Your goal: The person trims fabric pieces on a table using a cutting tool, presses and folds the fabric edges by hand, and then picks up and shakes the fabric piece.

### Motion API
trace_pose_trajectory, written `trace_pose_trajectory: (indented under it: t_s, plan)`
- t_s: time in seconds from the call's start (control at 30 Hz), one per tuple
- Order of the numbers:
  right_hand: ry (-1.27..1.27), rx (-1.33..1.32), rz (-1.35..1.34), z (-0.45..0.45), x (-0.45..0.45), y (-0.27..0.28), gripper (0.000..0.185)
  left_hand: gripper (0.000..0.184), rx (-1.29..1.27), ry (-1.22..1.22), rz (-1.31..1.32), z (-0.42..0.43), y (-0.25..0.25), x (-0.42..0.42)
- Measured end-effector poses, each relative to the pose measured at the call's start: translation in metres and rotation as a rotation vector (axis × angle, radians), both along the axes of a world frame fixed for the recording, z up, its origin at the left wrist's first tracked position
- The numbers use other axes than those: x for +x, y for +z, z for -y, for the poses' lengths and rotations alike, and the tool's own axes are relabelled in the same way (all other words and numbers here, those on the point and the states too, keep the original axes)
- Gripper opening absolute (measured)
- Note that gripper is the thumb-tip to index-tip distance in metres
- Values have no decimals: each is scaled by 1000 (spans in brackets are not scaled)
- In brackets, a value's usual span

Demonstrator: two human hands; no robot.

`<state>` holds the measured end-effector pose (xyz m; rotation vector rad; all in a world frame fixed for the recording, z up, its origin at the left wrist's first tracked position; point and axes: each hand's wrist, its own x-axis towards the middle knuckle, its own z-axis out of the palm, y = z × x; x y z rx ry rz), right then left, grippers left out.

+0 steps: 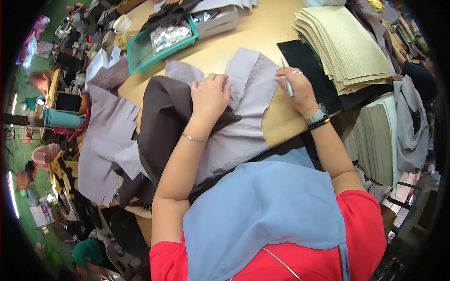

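My left hand (pixel 211 96) rests on the pale grey and dark brown leather, fingers slightly bent and apart. Under and beside its wrist bulges a folded dark brown leather piece (pixel 161 117). A pale grey leather sheet (pixel 251 93) spreads between my two hands, its lower part reaching my lap. In my right hand (pixel 299 90), at the sheet's right edge, is a slim silver pen (pixel 289 87), gripped between thumb and fingers. The pen's pointed end is directed away from me.
A teal basket (pixel 136 65) of small white pieces stands at the back, beside a grey box (pixel 220 25). Textured cream sheets (pixel 347 47) are stacked at right over black material (pixel 309 70). More grey leather (pixel 105 136) hangs off the left. Other people work at far left.
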<state>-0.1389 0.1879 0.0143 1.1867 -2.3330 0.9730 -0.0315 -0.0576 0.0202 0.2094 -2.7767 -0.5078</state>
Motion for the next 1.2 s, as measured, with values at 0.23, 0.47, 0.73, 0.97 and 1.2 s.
trace_pose_trajectory:
  t_s: [0.23, 0.47, 0.73, 0.97, 1.2]
  plan:
    - [-177, 456, -209, -51, -51, -3, 19, 37, -240, -252, -51, -10, -27, -50]
    - [263, 114, -50, 8, -15, 5, 14, 43, -109, -323, 96, -14, -39, -21]
    - [307, 84, 154, 25, -11, -27, 21, 52, 126, -504, 99, -1, -33, -35]
    - [331, 158, 90, 26, -16, -19, 25, 50, 235, -515, 123, 9, -27, -29]
    - [320, 283, 53, 29, -12, -9, 39, 32, 315, -537, 120, 14, -24, -25]
